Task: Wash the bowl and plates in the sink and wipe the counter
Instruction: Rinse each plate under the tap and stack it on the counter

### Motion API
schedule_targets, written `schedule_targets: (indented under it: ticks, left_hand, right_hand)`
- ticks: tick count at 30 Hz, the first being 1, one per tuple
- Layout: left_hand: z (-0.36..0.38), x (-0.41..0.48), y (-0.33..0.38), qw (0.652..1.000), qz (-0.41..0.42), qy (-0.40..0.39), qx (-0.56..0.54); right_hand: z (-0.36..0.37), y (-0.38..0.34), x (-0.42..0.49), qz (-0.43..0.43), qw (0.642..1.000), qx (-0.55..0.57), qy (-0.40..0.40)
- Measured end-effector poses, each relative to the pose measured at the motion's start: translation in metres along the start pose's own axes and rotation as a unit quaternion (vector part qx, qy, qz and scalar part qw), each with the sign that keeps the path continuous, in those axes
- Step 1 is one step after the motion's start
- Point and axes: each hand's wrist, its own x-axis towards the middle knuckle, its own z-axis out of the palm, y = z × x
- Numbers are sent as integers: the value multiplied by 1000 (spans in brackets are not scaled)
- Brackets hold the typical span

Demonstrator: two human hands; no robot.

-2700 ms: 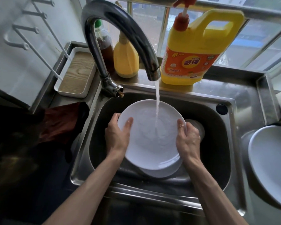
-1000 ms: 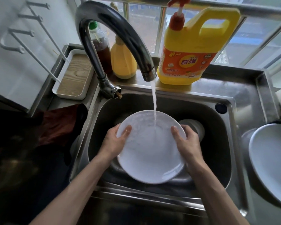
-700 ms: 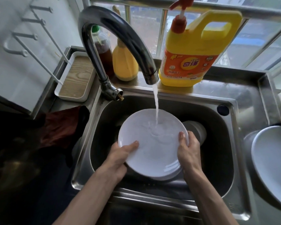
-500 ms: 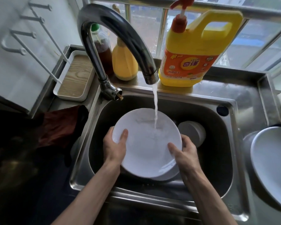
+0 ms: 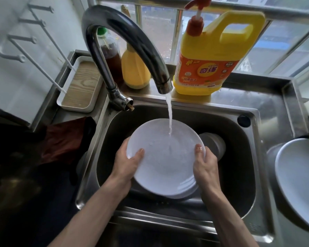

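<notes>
**Q:** Where is the workpiece?

**A:** The white plate [image 5: 165, 157] is held face-up over the sink [image 5: 239, 175], above a second plate [image 5: 185, 194] that lies in the basin. The water stream [image 5: 169, 114] from the tap [image 5: 125, 40] lands on the far half of the plate's face. A white bowl [image 5: 214, 147] lies in the basin just beside the plate's right edge. Which way up it lies cannot be told.

**Q:** What is the condition of the hands?

**A:** Both are grasping. The left hand [image 5: 127, 164] clamps the left rim with the thumb on the face and the fingers underneath. The right hand [image 5: 205, 166] clamps the right rim in the same way.

**Q:** How should the rinse be carried out?

**A:** Recommended procedure:
1. Tilt the plate slightly so that water sheets off one edge into the basin instead of pooling.
2. Pass the rim through the fingers so that the stream reaches every sector, including the patches under the thumbs.
3. Turn the plate over and rinse the underside.

**Q:** What precautions apply?

**A:** Wet glaze is probably slippery, so support the plate from beneath at all times. Hold it low in the basin to limit splash onto the worktop [image 5: 248, 98]. Avoid striking the bowl or the plate below.
</notes>
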Motion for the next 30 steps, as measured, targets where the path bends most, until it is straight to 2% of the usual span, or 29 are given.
schedule_targets:
  ticks: [5,7,10,12,16,19,22,24,27,30]
  left_hand:
    - [-5,8,-2,993,61,41,95]
    - [-10,15,5,989,78,-5,122]
    - [-11,19,18,980,61,-97,163]
    - [-10,20,20,984,22,-82,160]
    - [-5,5,6,997,-75,6,29]
    - [6,-10,-12,997,-69,33,15]
    - [10,-11,-20,994,-59,74,45]
    - [6,-6,-15,993,-79,57,65]
    - [-3,1,-2,990,-98,-22,95]
    - [-5,5,3,991,-78,-13,104]
  right_hand:
    - [-6,2,0,20,998,5,-59]
    - [-7,-2,7,23,996,3,-82]
    - [-9,-6,17,33,994,-17,-107]
    - [-8,-7,19,31,992,-37,-120]
    - [-4,-1,16,35,998,-47,-36]
    - [-1,2,8,38,999,-23,12]
    - [-2,0,3,43,999,-6,4]
    - [-8,-2,5,49,999,8,-11]
    - [-16,-10,15,34,998,-8,-45]
    - [-15,-16,21,8,999,-23,-46]
